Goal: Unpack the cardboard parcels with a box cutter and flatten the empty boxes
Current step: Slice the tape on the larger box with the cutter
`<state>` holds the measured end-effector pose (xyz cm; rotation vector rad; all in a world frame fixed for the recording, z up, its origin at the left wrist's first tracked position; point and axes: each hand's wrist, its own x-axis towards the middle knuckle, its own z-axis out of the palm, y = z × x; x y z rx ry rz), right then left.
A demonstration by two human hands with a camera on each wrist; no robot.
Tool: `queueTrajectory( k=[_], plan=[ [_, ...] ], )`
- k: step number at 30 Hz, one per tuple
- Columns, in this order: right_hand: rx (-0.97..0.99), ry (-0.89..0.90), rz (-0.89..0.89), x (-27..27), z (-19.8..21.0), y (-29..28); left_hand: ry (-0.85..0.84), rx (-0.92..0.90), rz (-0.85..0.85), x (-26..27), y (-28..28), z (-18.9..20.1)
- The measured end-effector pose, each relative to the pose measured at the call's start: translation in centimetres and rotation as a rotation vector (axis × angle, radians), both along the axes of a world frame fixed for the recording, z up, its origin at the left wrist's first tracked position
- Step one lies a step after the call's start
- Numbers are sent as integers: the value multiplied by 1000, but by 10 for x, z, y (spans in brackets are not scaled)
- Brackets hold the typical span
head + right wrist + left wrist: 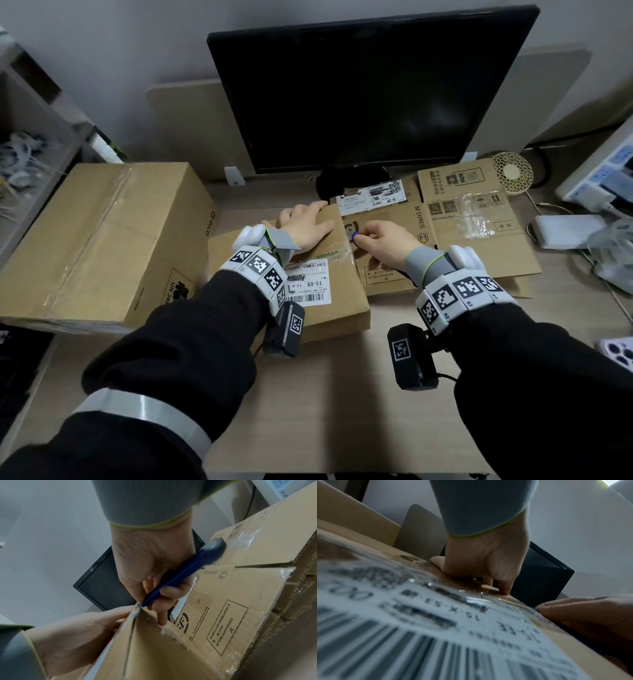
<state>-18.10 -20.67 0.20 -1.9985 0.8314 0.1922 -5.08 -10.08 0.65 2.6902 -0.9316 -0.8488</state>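
Note:
A small taped cardboard parcel with a white shipping label lies in front of me on the desk. My left hand lies flat on its top far corner, fingers straight, pressing it down. My right hand grips a blue box cutter, whose tip meets the parcel's upper right edge at the clear tape seam. In the head view only the cutter's blue end shows. The left wrist view shows the left hand on the cardboard and the right hand's fingers at the edge.
A flattened SF Express box lies to the right under the parcel's edge, with a clear plastic bag on it. A large sealed box stands at left. A black monitor is behind. A small fan, power strip and cables sit at right.

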Motion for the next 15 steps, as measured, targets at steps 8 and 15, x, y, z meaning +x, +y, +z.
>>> queueTrajectory(
  k=[8, 15],
  plan=[
    [10, 101, 126, -19, 7, -3, 6, -10, 9, -4, -1, 7],
    [104, 161, 240, -38, 12, -2, -21, -20, -2, -8, -1, 11]
  ],
)
